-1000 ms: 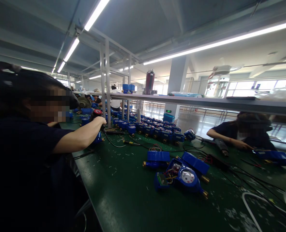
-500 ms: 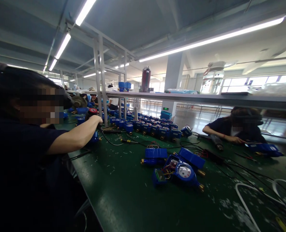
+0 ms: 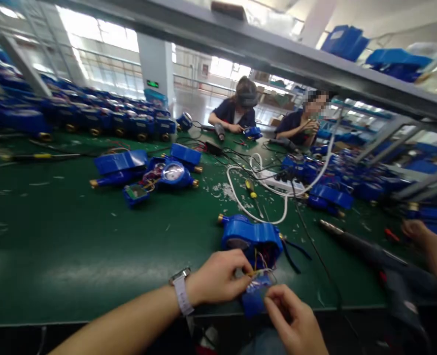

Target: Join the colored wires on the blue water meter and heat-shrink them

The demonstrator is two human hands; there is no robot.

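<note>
My left hand [image 3: 218, 278], with a watch on its wrist, is closed in a pinch on thin wires [image 3: 255, 272]. They run between an opened blue water meter [image 3: 253, 234] and a small blue box [image 3: 254, 298] at the table's front edge. At the box's right side, the thumb and fingers of my right hand [image 3: 295, 315] are pinched together; what lies between them is too blurred to make out. The meter rests on the table just beyond my hands, brass fitting to the left, wires coming out of its near right end.
Pliers [image 3: 292, 254] lie right of the meter, a yellow-handled screwdriver [image 3: 251, 190] behind it. A heat gun [image 3: 381, 266] is at the right, beside another person's hand [image 3: 430, 246]. A white power strip [image 3: 281, 182], cables and several meters [image 3: 172, 172] stand farther back, below a shelf [image 3: 240, 42].
My view has swung right and down from the neighbour at the left. Both my hands, the meter, the wires and the small box are now in sight; my hands were out of view before.
</note>
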